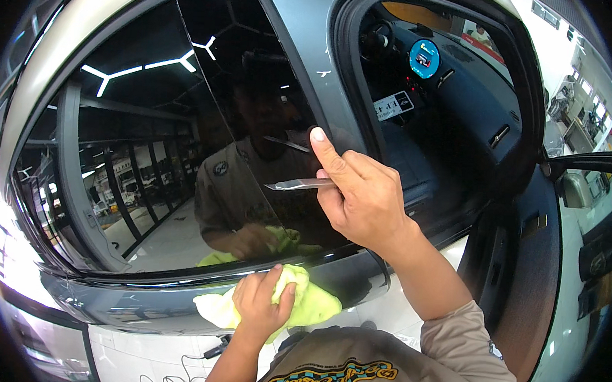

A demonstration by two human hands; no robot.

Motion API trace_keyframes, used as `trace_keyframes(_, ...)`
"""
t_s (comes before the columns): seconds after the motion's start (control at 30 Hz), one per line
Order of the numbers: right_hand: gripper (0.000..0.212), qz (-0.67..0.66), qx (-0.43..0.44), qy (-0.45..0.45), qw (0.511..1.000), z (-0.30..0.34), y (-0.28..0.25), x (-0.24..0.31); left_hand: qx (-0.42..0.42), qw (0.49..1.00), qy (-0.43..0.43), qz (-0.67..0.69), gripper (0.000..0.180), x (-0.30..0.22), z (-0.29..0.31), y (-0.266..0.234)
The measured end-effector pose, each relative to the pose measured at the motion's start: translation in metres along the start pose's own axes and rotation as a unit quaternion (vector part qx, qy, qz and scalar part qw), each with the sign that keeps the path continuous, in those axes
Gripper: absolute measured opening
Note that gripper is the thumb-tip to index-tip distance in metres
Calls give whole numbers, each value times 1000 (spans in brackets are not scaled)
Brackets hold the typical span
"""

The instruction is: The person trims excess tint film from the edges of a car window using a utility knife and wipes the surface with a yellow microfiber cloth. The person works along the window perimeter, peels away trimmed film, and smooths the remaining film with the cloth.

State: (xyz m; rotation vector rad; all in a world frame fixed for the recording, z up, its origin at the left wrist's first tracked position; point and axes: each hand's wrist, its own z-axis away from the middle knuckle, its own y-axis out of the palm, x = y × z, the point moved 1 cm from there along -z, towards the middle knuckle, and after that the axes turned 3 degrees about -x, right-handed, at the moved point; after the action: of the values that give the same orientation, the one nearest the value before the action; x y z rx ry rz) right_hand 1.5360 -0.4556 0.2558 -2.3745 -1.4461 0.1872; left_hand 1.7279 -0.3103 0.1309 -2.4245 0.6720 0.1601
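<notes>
In front of the window (175, 177), our right hand (369, 198) has its fingers clamped on a silver blade (296, 185), long axis pointing left; our left hand (261, 305), farther off, clutches a cloth (316, 303) near the window's lower edge.

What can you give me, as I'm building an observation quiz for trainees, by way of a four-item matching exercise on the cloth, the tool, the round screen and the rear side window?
1. yellow-green cloth
2. thin pointed tool
3. round screen
4. rear side window

A. dark and mirror-like
B. in the right hand's grip, tip toward the left
C. bunched in the left hand
D. lit blue, inside the car

Pairs: 1-C, 2-B, 3-D, 4-A
</notes>
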Motion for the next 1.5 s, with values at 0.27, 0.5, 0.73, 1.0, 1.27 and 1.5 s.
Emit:
trace_keyframes(0.27,73,-25,-17,68,997,21,0,8,9,1000,1,1,37,1,1,0)
trace_keyframes(0.5,73,9,10,45,999,36,-2,9,26,999,-22,15,36,-3,1,-2)
trace_keyframes(0.73,73,-41,1,128,991,57,-2,22,31,999,-24,7,34,-5,2,-3)
trace_keyframes(1.0,48,-165,-28,257,952,75,-17,26,38,999,-32,11,35,-6,2,-3)
trace_keyframes(1.27,30,-171,-15,297,939,73,-30,23,22,999,-37,-3,37,-8,1,-2)
trace_keyframes(1.5,29,-203,-63,321,923,45,-8,14,15,999,-27,-19,39,-8,2,-2)
